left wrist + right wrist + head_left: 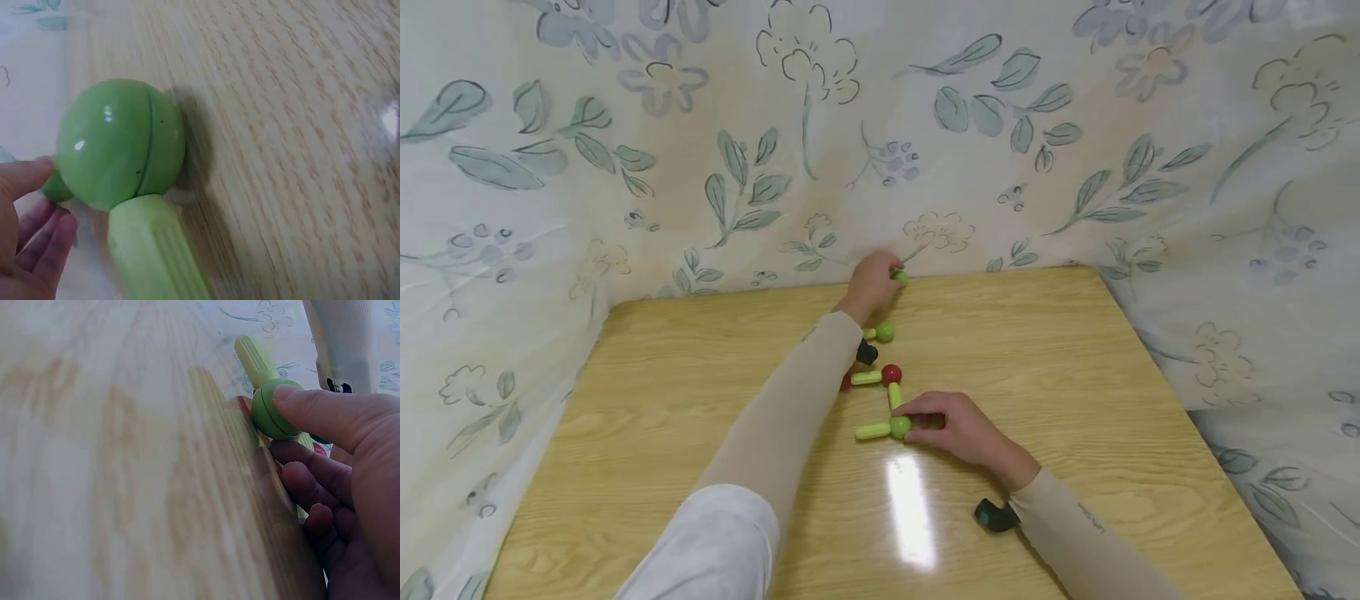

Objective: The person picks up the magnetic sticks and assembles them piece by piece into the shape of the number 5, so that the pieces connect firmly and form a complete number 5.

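Observation:
At the table's back edge my left hand pinches a small green ball. In the left wrist view the left thumb and fingertips hold it, mostly hidden behind a nearer green ball joined to a yellow-green rod. My right hand grips another green ball between thumb and fingers; a yellow-green rod sticks out to its left. A second rod runs from that ball up to a red ball. The left forearm hides part of this chain.
Another rod leads left from the red ball to a second red ball, partly behind the left arm. The wooden table meets a floral cloth at its back and sides. Black wrist cameras jut from both sleeves.

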The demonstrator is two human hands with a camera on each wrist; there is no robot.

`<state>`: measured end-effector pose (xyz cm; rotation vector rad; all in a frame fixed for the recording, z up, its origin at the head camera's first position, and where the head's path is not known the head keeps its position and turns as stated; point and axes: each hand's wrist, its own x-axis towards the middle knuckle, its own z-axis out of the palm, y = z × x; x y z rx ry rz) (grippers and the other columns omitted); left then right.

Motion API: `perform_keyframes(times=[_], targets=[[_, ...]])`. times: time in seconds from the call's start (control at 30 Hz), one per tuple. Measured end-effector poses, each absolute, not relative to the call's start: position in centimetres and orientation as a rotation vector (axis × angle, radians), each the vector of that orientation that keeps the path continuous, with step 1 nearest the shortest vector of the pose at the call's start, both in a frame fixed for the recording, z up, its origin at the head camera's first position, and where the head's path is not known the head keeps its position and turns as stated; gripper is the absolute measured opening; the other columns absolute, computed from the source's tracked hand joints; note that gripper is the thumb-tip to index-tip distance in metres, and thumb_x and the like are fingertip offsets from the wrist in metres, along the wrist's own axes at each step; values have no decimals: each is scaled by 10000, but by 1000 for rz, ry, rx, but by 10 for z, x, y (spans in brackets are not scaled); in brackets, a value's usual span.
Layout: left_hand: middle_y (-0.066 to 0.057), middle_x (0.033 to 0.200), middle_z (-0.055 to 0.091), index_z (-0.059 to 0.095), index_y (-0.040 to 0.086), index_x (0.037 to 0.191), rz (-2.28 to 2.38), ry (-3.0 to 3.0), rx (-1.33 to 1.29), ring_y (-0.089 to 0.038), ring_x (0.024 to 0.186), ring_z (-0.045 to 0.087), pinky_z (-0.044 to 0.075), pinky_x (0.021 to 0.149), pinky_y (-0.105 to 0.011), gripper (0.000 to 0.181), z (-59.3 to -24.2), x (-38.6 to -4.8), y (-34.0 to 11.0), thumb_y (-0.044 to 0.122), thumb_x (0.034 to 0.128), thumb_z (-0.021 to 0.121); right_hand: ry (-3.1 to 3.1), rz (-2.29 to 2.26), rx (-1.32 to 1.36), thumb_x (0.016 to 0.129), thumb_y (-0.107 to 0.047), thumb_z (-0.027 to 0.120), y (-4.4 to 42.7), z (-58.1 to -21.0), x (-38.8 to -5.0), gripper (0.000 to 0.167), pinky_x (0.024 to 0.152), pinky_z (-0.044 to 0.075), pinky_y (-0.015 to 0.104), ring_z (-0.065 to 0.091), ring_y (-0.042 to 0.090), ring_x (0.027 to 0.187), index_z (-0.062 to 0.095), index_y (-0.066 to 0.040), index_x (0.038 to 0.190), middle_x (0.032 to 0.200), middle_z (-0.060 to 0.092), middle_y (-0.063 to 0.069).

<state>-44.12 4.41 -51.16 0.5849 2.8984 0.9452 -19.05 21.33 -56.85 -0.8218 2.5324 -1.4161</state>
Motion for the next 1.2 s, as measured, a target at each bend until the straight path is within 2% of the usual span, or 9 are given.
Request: perform_keyframes(times=[0.23,0.63,0.97,1.2], targets=[[-74,1228,708,748,64,1233,992,2903,612,-266,1187,626,475,1089,-405,249,-518,-445,43,128,1002,811,2551,-1389,-820,967,-236,864,212,-568,-190,335,763,561,298,649,122,902,796,-306,1288,1147,741,-168],[-64,1223,733,747,88,1238,1102,2843,570,-231,1147,664,518,1039,-363,238,-515,-437,25,143,1012,798,2540,-1391,-776,967,-250,864,210,-567,-189,321,756,553,299,641,124,890,800,-312,1276,1094,732,-161],[-40,1187,763,783,142,1191,1431,2725,640,-225,1042,723,598,903,-363,205,-494,-407,-11,223,1006,822,2561,-1370,-781,975,-265,855,212,-568,-189,318,776,555,305,650,124,911,799,-319,1284,1111,733,-167],[-7,1191,763,792,128,1227,1527,2683,642,-207,1040,728,611,902,-371,273,-484,-381,-43,268,996,838,2559,-1373,-803,979,-266,850,212,-567,-190,322,776,556,309,646,132,912,799,-299,1296,1116,734,-154]])
